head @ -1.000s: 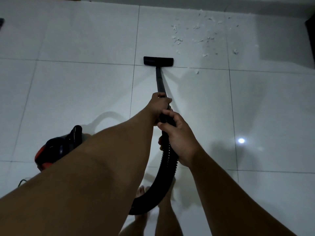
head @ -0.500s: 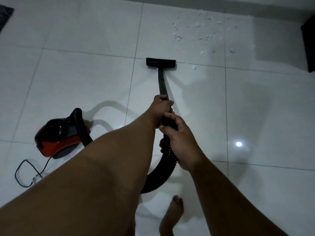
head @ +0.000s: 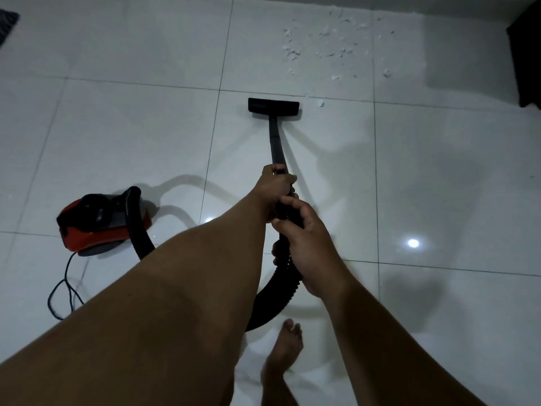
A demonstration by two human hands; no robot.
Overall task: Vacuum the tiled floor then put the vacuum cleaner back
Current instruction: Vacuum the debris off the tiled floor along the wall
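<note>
My left hand (head: pixel 276 186) grips the black vacuum wand (head: pixel 275 142) higher up, and my right hand (head: pixel 304 232) grips it just below, where the ribbed hose (head: pixel 275 297) begins. The flat black floor nozzle (head: pixel 273 108) rests on the white tiled floor (head: pixel 439 177), just short of a grout line. White scraps of debris (head: pixel 328 48) lie scattered beyond it, up and to the right; one scrap (head: pixel 321 104) sits right beside the nozzle. The red and black vacuum body (head: pixel 99 224) stands on the floor to my left, its hose curving under my left arm.
A black power cord (head: pixel 63 291) loops on the floor below the vacuum body. My bare foot (head: pixel 285 347) stands near the hose loop. A dark object (head: pixel 527 54) stands at the right edge, a dark mat corner (head: pixel 7 22) at top left. A wall base runs along the top.
The nozzle has slid back toward me, away from the debris. I have stepped back; the vacuum body and cord have come fully into view at left. Both hands keep their grip.
</note>
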